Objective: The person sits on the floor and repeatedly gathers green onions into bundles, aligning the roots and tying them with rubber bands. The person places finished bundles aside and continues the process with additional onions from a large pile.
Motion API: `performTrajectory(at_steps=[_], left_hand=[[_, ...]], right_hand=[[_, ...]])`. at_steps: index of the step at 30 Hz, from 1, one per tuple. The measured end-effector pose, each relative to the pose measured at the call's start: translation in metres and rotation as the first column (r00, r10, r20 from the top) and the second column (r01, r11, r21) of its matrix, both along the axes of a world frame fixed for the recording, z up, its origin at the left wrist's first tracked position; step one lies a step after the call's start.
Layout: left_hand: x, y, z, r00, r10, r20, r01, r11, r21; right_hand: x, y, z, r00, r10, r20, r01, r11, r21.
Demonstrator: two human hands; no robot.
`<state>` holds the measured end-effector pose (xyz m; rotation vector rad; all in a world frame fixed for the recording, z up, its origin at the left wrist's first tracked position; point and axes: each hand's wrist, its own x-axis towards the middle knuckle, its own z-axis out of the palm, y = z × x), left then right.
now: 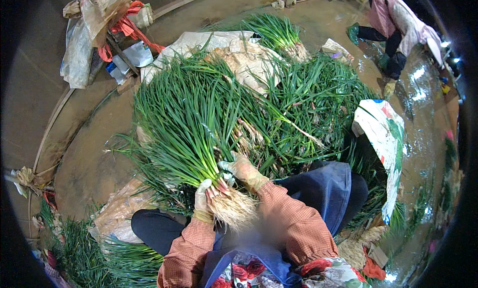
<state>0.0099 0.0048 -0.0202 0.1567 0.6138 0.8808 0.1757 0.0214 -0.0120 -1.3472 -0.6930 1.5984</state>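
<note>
Both of my hands wear pale, soiled gloves. My left hand (203, 198) grips a large bunch of green garlic-like plants (199, 150) just above the roots. Its long leaves fan out up and to the left, while the thick pale root tuft (233, 209) points toward my lap. On the other side of the stalks, my right hand (242, 170) closes around the bunch's base, its fingertips partly hidden by the stems. Just beyond that hand lie loose plants with reddish-white stem ends (252, 133), on a wide pile of the same greens (317, 97).
A tied bunch (280, 36) lies past the pile beside tan sacking (246, 62). A white printed sack (384, 138) stands at right. Sacks and red strips (129, 24) hang upper left. Another person (396, 30) bends over the wet floor (414, 86). More greens (130, 263) lie lower left.
</note>
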Motion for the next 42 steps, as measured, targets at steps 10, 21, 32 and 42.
performTrajectory(at_steps=[10,21,32,42], left_hand=[[0.003,0.000,-0.004,0.992,0.015,0.129,-0.011,0.999,-0.032],[0.004,-0.003,-0.019,0.985,-0.086,0.150,0.085,0.996,0.014],[0.010,-0.003,0.011,0.993,0.043,0.112,-0.040,0.999,-0.031],[-0.021,0.024,0.081,0.983,0.135,0.123,-0.171,0.914,0.368]], right_hand=[[0.042,0.015,-0.024,0.959,-0.079,-0.272,0.032,0.984,-0.174],[0.016,0.006,0.021,0.288,0.190,0.938,-0.501,0.865,-0.022],[0.125,0.071,0.008,0.411,-0.398,0.820,0.398,0.888,0.231],[0.069,0.085,-0.014,0.387,0.287,0.876,-0.105,0.958,-0.268]])
